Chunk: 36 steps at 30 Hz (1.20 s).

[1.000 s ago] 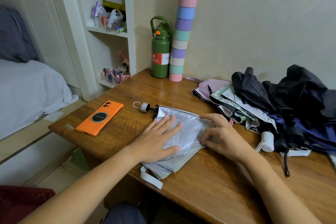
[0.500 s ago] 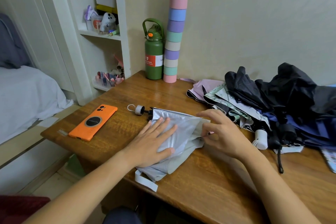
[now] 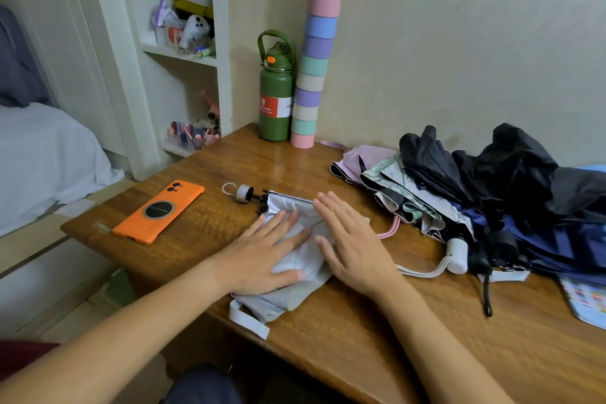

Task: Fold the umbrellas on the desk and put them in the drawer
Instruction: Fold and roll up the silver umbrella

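A silver-grey collapsed umbrella (image 3: 296,261) lies flat on the wooden desk (image 3: 328,338), its small handle with a loop (image 3: 243,193) pointing left. My left hand (image 3: 262,256) presses flat on its left side with straight fingers. My right hand (image 3: 352,239) lies flat on its right side, fingers straight and together. A white strap (image 3: 248,321) hangs off the desk's front edge. A pile of unfolded umbrellas (image 3: 492,193), pink, patterned, black and navy, sits at the right of the desk. No drawer is in view.
An orange phone (image 3: 159,211) lies at the desk's left end. A green bottle (image 3: 275,91) and a tall stack of coloured cups (image 3: 314,75) stand against the wall. White shelves (image 3: 183,55) and a bed (image 3: 42,157) are to the left. A booklet (image 3: 587,302) lies at far right.
My right hand has let go of the pinched fabric edge and now lies flat on the folded canopy. The left hand stays pressed on it.
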Each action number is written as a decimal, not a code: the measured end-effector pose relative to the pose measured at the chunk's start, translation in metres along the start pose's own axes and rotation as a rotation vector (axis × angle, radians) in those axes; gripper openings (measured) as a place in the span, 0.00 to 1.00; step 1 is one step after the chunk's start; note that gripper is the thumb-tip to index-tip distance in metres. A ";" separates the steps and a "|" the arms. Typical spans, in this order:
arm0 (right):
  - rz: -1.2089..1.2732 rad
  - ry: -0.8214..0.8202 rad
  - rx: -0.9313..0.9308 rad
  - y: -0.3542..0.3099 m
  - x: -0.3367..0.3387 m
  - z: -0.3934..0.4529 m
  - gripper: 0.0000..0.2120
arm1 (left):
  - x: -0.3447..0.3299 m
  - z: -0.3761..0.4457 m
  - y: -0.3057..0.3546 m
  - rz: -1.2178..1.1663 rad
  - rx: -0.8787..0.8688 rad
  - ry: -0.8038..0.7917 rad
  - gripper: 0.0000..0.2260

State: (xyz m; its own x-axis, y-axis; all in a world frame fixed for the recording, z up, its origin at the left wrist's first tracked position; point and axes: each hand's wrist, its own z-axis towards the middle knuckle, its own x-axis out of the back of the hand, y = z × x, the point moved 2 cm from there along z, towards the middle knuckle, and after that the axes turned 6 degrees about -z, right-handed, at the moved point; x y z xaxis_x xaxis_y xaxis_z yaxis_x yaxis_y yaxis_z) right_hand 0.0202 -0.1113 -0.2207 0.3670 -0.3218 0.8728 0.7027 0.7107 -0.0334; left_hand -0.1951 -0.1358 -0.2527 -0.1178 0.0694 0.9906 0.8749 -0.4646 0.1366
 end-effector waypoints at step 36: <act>0.138 -0.244 0.192 -0.080 -0.017 -0.016 0.44 | 0.000 -0.130 -0.001 -0.356 -0.004 0.551 0.09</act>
State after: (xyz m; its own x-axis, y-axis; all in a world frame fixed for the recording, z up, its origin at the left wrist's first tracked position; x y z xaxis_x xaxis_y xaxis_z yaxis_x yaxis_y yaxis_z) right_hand -0.0327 -0.1725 -0.2410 0.2777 -0.0717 0.9580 0.5203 0.8495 -0.0873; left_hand -0.2575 -0.2504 -0.2520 -0.6237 -0.2423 0.7431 0.7368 -0.4997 0.4555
